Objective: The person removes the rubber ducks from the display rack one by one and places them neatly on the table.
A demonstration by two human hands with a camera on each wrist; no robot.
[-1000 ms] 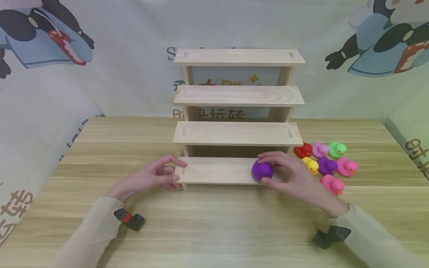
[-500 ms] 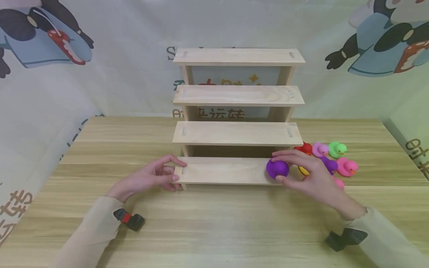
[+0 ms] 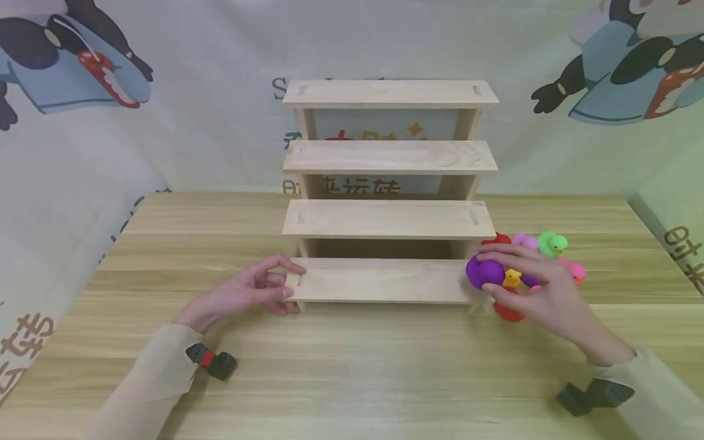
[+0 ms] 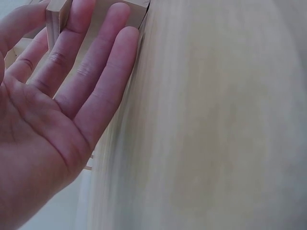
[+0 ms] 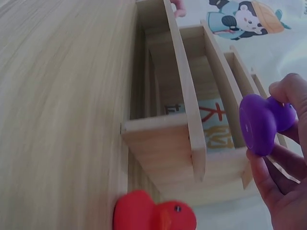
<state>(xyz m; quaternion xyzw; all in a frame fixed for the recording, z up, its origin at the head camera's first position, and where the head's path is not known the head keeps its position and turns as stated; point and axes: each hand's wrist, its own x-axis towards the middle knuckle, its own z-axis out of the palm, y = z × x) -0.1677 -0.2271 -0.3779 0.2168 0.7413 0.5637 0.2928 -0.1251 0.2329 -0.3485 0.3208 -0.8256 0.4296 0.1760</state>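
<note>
My left hand holds the left end of the lowest board of a stepped wooden shelf, index finger on top and thumb at the front edge. In the left wrist view, its other fingers extend beside the board's end. My right hand pinches a purple rubber duck between thumb and fingertips. The duck is raised off the surface at the right end of the lowest board; in the right wrist view its flat base shows. Below that hand sits a red rubber duck.
Right of the shelf several more rubber ducks stand on the wood-grain table, among them a green duck and a yellow duck. My right hand partly hides this group. A printed cloth hangs behind.
My right hand has carried the purple duck rightward along the lowest board to its right end. A red duck has come into sight under that hand. My left hand has stayed in place.
</note>
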